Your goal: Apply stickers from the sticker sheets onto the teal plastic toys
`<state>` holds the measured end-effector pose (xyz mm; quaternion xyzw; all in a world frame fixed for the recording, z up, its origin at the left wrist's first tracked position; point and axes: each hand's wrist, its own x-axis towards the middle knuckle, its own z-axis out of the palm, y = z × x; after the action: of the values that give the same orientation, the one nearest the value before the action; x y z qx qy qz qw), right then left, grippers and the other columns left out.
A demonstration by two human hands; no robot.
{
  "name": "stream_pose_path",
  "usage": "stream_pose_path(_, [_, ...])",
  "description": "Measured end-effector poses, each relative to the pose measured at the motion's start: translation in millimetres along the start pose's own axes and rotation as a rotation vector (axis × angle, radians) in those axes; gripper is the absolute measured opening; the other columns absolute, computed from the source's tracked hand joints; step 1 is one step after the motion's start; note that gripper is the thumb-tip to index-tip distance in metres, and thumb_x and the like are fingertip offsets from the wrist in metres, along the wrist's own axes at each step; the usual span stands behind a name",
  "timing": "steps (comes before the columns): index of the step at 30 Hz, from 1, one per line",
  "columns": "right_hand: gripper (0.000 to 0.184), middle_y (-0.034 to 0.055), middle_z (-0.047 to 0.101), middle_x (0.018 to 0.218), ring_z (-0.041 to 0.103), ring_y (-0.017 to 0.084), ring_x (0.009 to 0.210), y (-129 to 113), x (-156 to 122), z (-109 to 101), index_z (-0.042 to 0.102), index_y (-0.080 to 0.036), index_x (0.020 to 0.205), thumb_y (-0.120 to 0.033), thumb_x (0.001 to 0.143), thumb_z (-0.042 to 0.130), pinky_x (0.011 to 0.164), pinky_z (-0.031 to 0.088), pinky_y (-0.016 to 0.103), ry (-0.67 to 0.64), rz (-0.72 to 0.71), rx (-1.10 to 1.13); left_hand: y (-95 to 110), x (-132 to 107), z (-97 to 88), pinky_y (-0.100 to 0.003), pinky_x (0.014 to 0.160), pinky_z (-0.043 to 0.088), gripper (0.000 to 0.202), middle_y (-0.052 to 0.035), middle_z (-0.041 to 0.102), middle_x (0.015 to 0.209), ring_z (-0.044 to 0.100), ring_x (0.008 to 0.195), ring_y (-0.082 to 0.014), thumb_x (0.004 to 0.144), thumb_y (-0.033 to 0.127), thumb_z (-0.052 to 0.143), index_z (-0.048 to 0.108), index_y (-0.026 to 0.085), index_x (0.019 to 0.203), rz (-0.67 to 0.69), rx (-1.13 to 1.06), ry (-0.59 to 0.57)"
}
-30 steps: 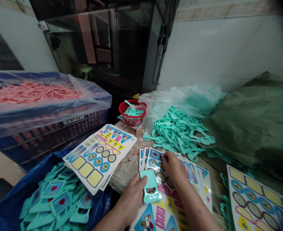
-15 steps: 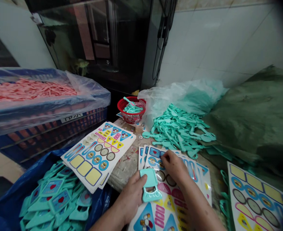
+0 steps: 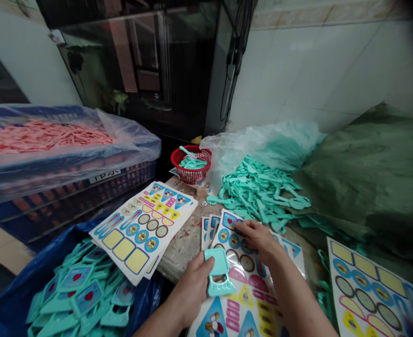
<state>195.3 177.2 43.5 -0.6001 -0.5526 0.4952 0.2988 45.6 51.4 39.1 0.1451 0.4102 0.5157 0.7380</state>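
Note:
My left hand [image 3: 191, 286] grips a turquoise plastic toy piece [image 3: 217, 263], a flat square panel above an open handle-like cutout; the panel bears no picture. It is held just over a sticker sheet [image 3: 239, 276] printed with red hearts, bears, dials, pink shapes and pills. At the sheet's upper edge, my right hand [image 3: 259, 238] has its thumb and fingers pinched together beside a red-heart sticker [image 3: 229, 220]. The fingertips hide whether a loosened sticker is between them. More sticker sheets [image 3: 205, 230] lie fanned beneath.
At lower left, a blue bag [image 3: 146, 292] holds turquoise pieces with heart stickers [image 3: 89, 295]. Other sheets lie left [image 3: 127, 252] and right [image 3: 364, 285]. Behind are a red basket [image 3: 191, 177], a turquoise pile [image 3: 259, 187], a blue crate [image 3: 129, 180] of pink parts and a fish tank [image 3: 188, 70].
The top sticker sheet has turned and shifted slightly right, under my right fingers. My right hand has moved a little right, while my left hand keeps its grip on the toy piece.

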Motion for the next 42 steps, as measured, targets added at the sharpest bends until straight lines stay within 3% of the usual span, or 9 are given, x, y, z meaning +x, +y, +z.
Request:
stream_pose_path(3, [0.041,-0.0119,0.027,0.045,0.021,0.005,0.040,-2,-5,-7,0.038,-0.023,0.060,-0.055,0.067,0.062,0.042,0.018,0.022,-0.082,-0.019,0.209,-2,2,-2.9,-0.034,0.073,0.050,0.028,-0.0064,0.067,0.092,0.064,0.080,-0.0200,0.078,0.032,0.061,0.058,0.018,0.102,0.011,0.017,0.009])
stream_pose_path(7, [0.042,-0.0112,0.026,0.050,0.020,0.005,0.044,-8,-15,-20,0.038,-0.022,0.061,-0.049,0.065,0.070,0.043,0.015,0.022,-0.122,-0.052,0.406,-4,2,-6.2,-0.030,0.069,0.048,0.029,-0.0041,0.066,0.086,0.063,0.076,-0.0175,0.077,0.033,0.062,0.058,0.019,0.102,0.028,0.012,-0.006])
stream_pose_path(13, [0.040,-0.0095,0.029,0.054,0.021,0.006,0.047,-12,-51,-39,0.043,-0.021,0.065,-0.046,0.065,0.074,0.046,0.014,0.023,-0.120,-0.097,0.544,-1,-1,-2.1,-0.036,0.074,0.049,0.032,-0.0059,0.067,0.090,0.064,0.080,-0.0209,0.080,0.032,0.060,0.056,0.019,0.109,0.025,-0.017,-0.049])
stream_pose_path(20, [0.033,-0.0063,0.043,0.062,0.036,0.008,0.059,7,-104,-21,0.048,-0.020,0.071,-0.047,0.074,0.067,0.055,0.028,0.021,-0.157,-0.038,0.260,5,-10,0.0,-0.041,0.082,0.048,0.037,-0.0140,0.070,0.096,0.065,0.086,-0.0252,0.086,0.034,0.051,0.054,0.010,0.114,0.019,-0.107,-0.118])
stream_pose_path(24, [0.034,-0.0071,0.041,0.061,0.035,0.009,0.059,7,-121,-7,0.047,-0.020,0.072,-0.050,0.075,0.064,0.054,0.029,0.021,-0.212,-0.065,0.147,2,-18,2.6,-0.043,0.091,0.044,0.045,-0.0150,0.069,0.105,0.063,0.099,-0.0271,0.090,0.042,0.041,0.052,0.010,0.120,-0.008,-0.171,-0.202])
stream_pose_path(28, [0.034,-0.0072,0.040,0.062,0.035,0.009,0.059,8,-128,-2,0.047,-0.020,0.072,-0.050,0.075,0.061,0.054,0.030,0.022,-0.230,-0.065,0.102,-1,-27,8.0,-0.042,0.094,0.043,0.046,-0.0146,0.067,0.110,0.059,0.107,-0.0267,0.091,0.043,0.039,0.053,0.010,0.121,0.045,-0.180,-0.236])
stream_pose_path(42, [0.032,-0.0057,0.044,0.064,0.041,0.011,0.061,21,-135,4,0.046,-0.021,0.073,-0.051,0.078,0.057,0.054,0.032,0.022,-0.197,-0.054,0.102,-7,-44,14.2,-0.044,0.096,0.042,0.050,-0.0169,0.068,0.109,0.060,0.107,-0.0277,0.092,0.045,0.035,0.057,0.007,0.117,0.100,-0.197,-0.266])
